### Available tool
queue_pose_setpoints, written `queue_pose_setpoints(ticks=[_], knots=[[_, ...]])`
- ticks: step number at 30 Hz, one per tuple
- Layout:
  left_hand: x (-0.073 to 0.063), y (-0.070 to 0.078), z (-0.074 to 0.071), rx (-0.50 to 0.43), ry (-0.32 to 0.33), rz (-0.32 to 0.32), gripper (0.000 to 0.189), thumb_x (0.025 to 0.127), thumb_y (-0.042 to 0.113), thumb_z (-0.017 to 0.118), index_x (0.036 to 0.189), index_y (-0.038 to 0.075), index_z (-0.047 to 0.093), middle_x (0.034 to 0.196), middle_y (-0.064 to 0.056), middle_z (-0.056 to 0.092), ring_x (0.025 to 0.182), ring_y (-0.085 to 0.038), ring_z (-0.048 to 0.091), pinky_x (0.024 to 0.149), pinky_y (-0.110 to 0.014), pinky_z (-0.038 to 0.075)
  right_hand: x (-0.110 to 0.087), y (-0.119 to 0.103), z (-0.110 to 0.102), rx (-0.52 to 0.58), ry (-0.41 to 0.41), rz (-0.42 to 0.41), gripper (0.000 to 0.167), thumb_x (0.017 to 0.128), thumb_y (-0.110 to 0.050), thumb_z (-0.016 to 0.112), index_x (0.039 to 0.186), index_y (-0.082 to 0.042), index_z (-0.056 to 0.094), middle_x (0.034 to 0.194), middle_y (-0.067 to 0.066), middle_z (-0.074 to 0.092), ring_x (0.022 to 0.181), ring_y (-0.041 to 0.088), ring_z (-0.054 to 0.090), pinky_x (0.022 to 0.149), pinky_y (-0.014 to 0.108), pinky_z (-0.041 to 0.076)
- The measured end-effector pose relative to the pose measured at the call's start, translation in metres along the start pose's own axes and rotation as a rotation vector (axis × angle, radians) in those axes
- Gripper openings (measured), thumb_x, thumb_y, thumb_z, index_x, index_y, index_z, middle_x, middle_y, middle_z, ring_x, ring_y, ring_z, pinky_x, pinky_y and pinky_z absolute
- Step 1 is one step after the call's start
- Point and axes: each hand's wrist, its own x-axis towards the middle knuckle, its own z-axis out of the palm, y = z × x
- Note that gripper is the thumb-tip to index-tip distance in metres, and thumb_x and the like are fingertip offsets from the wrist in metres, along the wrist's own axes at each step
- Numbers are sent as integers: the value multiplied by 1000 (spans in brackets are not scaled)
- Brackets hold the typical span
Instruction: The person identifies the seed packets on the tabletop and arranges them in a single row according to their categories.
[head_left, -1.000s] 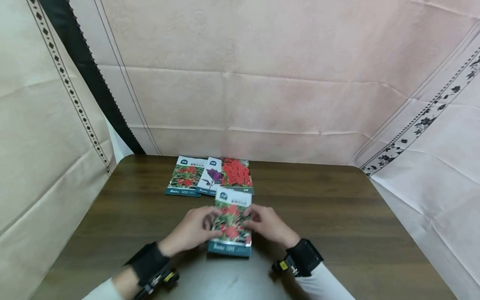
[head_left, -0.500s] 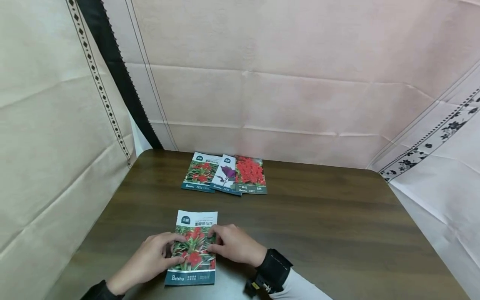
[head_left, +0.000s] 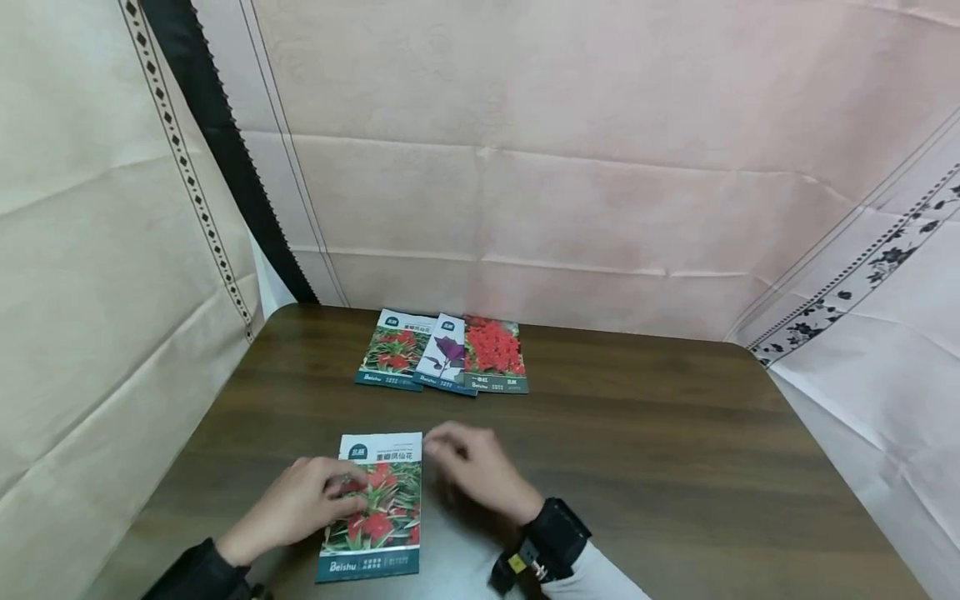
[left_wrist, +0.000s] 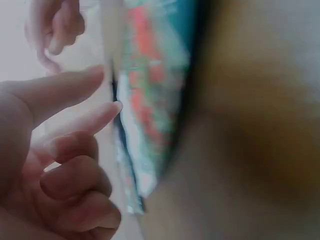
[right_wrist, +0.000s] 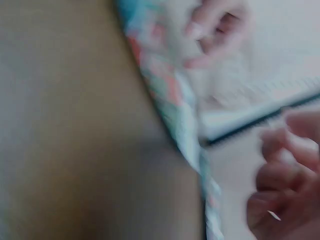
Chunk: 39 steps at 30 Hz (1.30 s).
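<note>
A seed packet with red flowers, green leaves and a blue-green lower band lies near the front of the table. My left hand has its thumb and fingertips at the packet's left side, over its printed front. In the left wrist view, the thumb and one finger of the left hand are extended toward the packet, while the other fingers are bent. Beside the packet's upper right corner is my right hand, fingers loosely bent. The right wrist view is blurred; the right hand appears apart from the packet.
Toward the back of the wooden table three packets overlap: one with red flowers, one with a purple flower and one with dense red blossoms. Pale patterned cloth hangs behind.
Both hands brought the packet toward the front left, away from the back packets. My right hand then came off its right edge, up beside the top corner; the left stays at it.
</note>
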Motion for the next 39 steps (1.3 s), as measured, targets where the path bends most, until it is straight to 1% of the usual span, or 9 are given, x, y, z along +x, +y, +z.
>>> queue_pose_setpoints(ticks=[4, 7, 10, 13, 17, 20, 30, 35, 39], knots=[[34, 19, -9, -52, 103, 106, 16, 89, 31, 69, 99, 20, 73, 56, 8, 43, 48, -6, 38, 48, -21, 32, 9, 8, -40, 51, 319, 39, 22, 100, -30, 52, 104, -16, 68, 73, 6, 61, 64, 13, 55, 60, 25, 47], [70, 33, -9, -120, 165, 146, 20, 92, 30, 66, 105, 16, 71, 74, 4, 59, 67, -10, 53, 62, -24, 44, 19, 20, -66, 106, 412, 184, 21, 100, -28, 52, 106, -16, 69, 90, 7, 69, 85, 19, 64, 75, 29, 52], [110, 46, -3, -200, 188, 106, 29, 95, 31, 62, 116, 13, 67, 106, -5, 66, 95, -19, 60, 81, -35, 50, 31, 37, -84, 190, 469, 351, 27, 102, -28, 50, 117, -15, 66, 118, 9, 66, 110, 24, 61, 92, 39, 49], [149, 54, 7, -323, 180, -12, 38, 96, 33, 59, 127, 11, 60, 127, -12, 60, 112, -27, 59, 88, -42, 50, 45, 55, -95, 345, 506, 472, 35, 103, -27, 45, 130, -9, 59, 137, 11, 55, 126, 27, 51, 104, 46, 42], [191, 50, 23, -467, 186, -147, 40, 97, 26, 59, 132, 8, 54, 129, -14, 56, 111, -30, 58, 84, -40, 49, 56, 70, -96, 582, 523, 578, 40, 104, -21, 41, 138, -3, 50, 149, 12, 42, 140, 31, 37, 115, 49, 31], [209, 45, 34, -514, 209, -173, 37, 94, 13, 61, 130, 6, 54, 126, -15, 57, 110, -30, 57, 86, -39, 49, 58, 74, -91, 656, 522, 614, 40, 105, -18, 38, 139, -1, 48, 152, 12, 38, 142, 32, 33, 116, 48, 29], [212, 52, 44, -532, 188, -113, 47, 85, -6, 63, 130, 8, 59, 132, -15, 56, 118, -32, 55, 89, -39, 50, 52, 77, -88, 650, 525, 637, 37, 104, -22, 43, 135, -6, 54, 144, 11, 46, 127, 29, 49, 102, 42, 44], [190, 65, 35, -464, 108, -71, 47, 85, 0, 69, 129, 11, 58, 119, -12, 61, 102, -24, 62, 74, -30, 52, 42, 77, -93, 393, 506, 575, 28, 100, -17, 52, 126, -10, 61, 123, 11, 59, 100, 22, 59, 79, 30, 52], [154, 74, 27, -303, 75, 66, 44, 82, 8, 75, 124, 8, 61, 97, -8, 65, 81, -15, 61, 64, -25, 49, 23, 66, -94, 92, 422, 404, 27, 95, -13, 61, 122, -12, 61, 104, 9, 63, 86, 18, 59, 66, 26, 50]])
